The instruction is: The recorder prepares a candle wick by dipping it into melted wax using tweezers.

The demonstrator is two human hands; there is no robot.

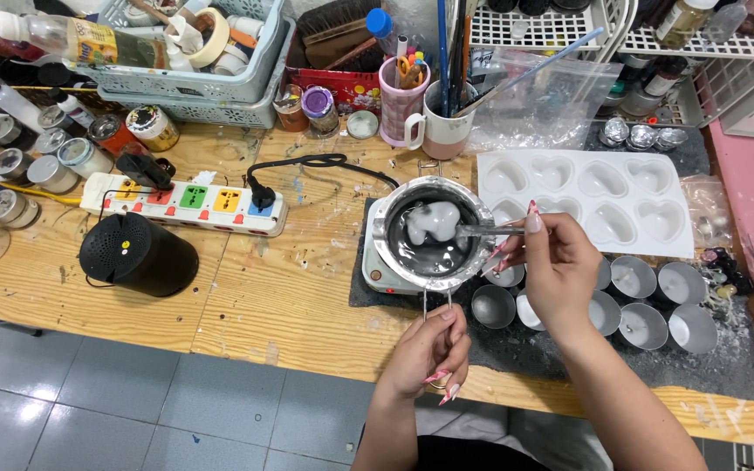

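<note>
Pretty bright, even light from overhead with soft shadows. Some glare on the melting pot (430,232) rim, edges slightly warped.

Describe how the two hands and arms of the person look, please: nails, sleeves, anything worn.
Both forearms are bare, with no sleeves in view. The left hand and the right hand have long, pointed nails painted pink and white, with some red. No watch or bracelet shows.

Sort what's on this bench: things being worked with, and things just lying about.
In use: left hand on wire handle; right hand stirring with metal utensil; round metal melting pot; small hotplate.

Lying about: white heart-shaped mould tray; black round speaker; white power strip.
</note>
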